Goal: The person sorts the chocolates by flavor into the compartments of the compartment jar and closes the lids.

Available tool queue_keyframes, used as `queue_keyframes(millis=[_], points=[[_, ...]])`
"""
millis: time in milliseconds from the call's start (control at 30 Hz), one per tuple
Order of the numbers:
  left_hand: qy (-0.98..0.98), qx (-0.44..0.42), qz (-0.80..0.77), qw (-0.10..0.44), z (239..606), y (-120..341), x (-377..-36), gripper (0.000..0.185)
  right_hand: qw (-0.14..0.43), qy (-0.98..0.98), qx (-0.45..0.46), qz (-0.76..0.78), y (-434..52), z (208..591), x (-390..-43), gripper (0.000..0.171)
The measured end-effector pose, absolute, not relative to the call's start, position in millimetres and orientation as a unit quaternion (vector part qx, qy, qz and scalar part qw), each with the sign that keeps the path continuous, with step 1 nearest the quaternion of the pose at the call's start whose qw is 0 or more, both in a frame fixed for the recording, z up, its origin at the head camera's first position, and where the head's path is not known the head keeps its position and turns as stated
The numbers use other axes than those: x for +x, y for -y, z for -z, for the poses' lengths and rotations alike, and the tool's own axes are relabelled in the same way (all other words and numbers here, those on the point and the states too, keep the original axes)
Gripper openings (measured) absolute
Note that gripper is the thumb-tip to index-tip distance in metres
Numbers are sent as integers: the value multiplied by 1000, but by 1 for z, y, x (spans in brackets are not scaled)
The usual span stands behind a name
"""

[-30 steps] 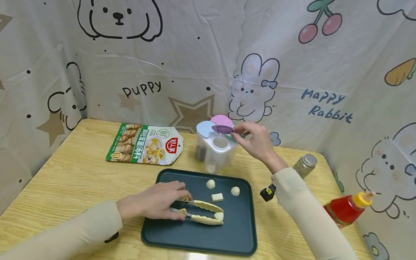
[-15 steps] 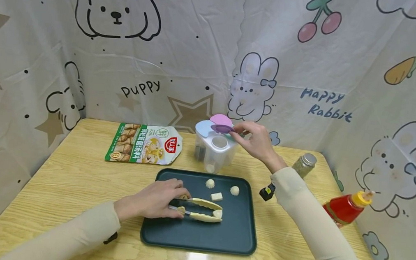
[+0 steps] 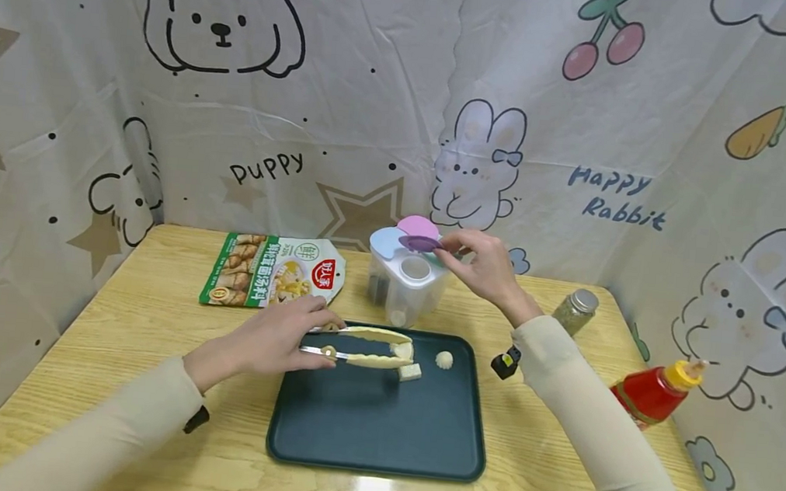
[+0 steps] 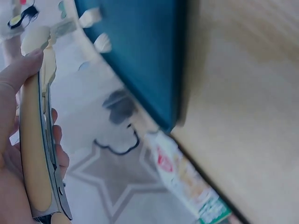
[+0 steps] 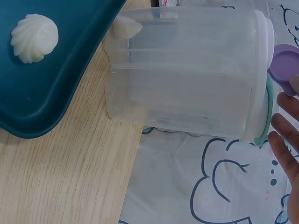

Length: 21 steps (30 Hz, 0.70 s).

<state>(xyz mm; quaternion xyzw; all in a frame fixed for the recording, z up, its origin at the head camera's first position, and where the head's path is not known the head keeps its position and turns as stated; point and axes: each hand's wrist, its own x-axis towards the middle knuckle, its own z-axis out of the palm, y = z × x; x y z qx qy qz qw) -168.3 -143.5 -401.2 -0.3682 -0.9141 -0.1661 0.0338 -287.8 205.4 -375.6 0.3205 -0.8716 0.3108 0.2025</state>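
Tongs [image 3: 363,347] sit squeezed in my left hand [image 3: 265,341], tips pinching a white piece [image 3: 402,350] over the tray [image 3: 377,423]. My right hand [image 3: 485,269] pinches the purple lid [image 3: 421,243] above the container [image 3: 407,282].

Tray [image 3: 377,423] at the near middle of the table [image 3: 145,349]. On the tray's far part: two dumplings, one [image 3: 444,359] to the right, one [image 3: 402,350] between the tongs' tips, and just in front of that one a small block [image 3: 411,372]. Tongs [image 3: 363,347] above the tray's far left corner, held by the left hand [image 3: 272,340]. Behind the tray, a clear container [image 3: 405,282], its open lid [image 3: 421,242] pinched by the right hand [image 3: 482,267]. Left of the container, a flat food packet [image 3: 273,272]. Right of the container, a small jar [image 3: 575,311]; farther right and nearer, a squeeze bottle [image 3: 654,393]. Just beside the tray's right edge, a small clip [image 3: 505,363].
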Motion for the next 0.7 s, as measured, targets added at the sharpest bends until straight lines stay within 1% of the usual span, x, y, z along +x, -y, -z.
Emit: queue_keyframes(millis=[233,467,567,700], points=[[904,-371,189,95,379,151,-181,50,209,871,325,-304,-205,376,-288,10],[907,-344,218,109,362,149,-202,49,211,873,323,-298,-205,375,-289,9],[909,-331,224,113,356,146,-211,51,210,873,322,-299,-205,375,-288,9],[915,-316,228,102,352,143,-223,53,207,874,321,-300,-205,375,-288,9]])
